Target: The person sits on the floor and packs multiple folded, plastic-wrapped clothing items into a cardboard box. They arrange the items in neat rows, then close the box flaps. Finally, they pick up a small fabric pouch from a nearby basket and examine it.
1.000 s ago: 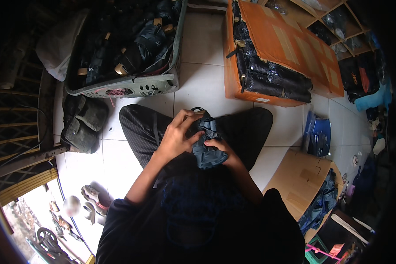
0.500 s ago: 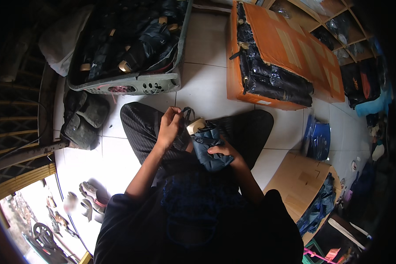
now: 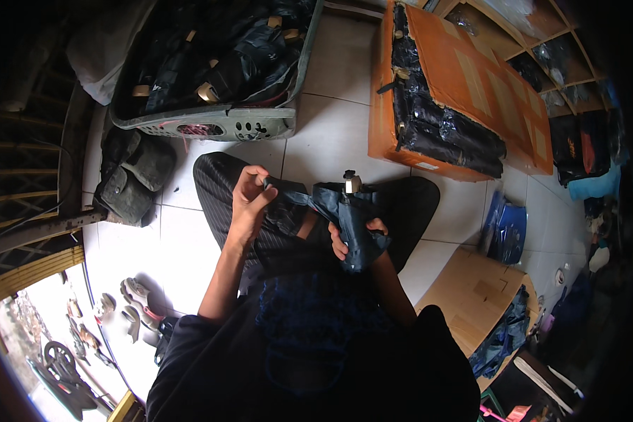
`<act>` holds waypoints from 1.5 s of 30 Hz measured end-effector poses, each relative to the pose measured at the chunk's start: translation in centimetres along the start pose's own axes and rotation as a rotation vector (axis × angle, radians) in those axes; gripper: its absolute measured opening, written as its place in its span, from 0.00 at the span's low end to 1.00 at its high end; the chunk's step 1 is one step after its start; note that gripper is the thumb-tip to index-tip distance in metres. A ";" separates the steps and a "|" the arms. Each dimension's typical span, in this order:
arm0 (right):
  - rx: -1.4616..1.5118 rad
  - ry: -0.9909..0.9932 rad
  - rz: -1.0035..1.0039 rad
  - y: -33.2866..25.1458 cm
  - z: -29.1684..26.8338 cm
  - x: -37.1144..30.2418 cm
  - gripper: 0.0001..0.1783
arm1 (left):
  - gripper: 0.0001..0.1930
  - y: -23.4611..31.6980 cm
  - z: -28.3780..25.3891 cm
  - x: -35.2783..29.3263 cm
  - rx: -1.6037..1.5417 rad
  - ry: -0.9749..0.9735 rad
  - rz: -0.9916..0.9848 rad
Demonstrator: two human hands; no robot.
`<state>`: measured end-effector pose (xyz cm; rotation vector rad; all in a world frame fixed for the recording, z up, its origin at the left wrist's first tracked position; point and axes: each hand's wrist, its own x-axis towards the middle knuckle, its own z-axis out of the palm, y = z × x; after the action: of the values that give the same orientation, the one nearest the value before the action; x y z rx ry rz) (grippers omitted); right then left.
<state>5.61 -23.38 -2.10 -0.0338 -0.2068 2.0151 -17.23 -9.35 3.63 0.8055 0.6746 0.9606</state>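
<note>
A folded compact umbrella (image 3: 362, 214) in dark blue-green fabric stands tilted over my lap, its pale gold end piece (image 3: 353, 185) pointing away from me. My right hand (image 3: 337, 241) is wrapped round its lower part, fingers on one side and thumb on the other. With my left hand (image 3: 248, 204) I pinch the end of a fabric strip (image 3: 290, 190), which stretches across to the umbrella. Both hands are above my crossed legs in dark striped trousers.
Ahead on the left is a grey-green plastic basket (image 3: 260, 125) full of similar dark umbrellas. An orange carton (image 3: 457, 70) packed with wrapped dark bundles stands ahead right. To my right lies an open brown carton (image 3: 464, 299) holding dark blue fabric. Dark shoe-like items (image 3: 130, 193) sit at left.
The umbrella has turned so that its pale end points away from me. My left hand has drawn a fabric strip out leftward, and my right hand's grip has shifted.
</note>
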 end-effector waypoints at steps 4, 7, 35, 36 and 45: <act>0.035 -0.054 0.048 0.3 -0.5 0.3 0.39 | 0.15 0.0 0.9 0.6 0.648 0.046 0.205; 0.077 -0.079 0.038 0.4 -0.8 0.4 0.39 | 0.09 -0.2 0.4 0.8 0.542 0.103 0.000; -0.194 0.215 0.097 2.6 1.4 0.9 0.32 | 0.26 -0.4 3.1 -0.5 0.534 -0.255 -0.409; -0.183 0.254 0.107 3.2 1.2 0.5 0.30 | 0.24 -0.6 2.6 -0.5 0.384 -0.260 -0.531; -0.616 0.956 -0.208 2.2 3.8 1.8 0.25 | 0.13 -2.3 3.9 -1.5 0.154 0.019 -0.520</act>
<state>2.40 -23.17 1.44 -1.2693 -0.1891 1.4674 -13.75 -12.61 3.99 0.7050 0.9266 0.4482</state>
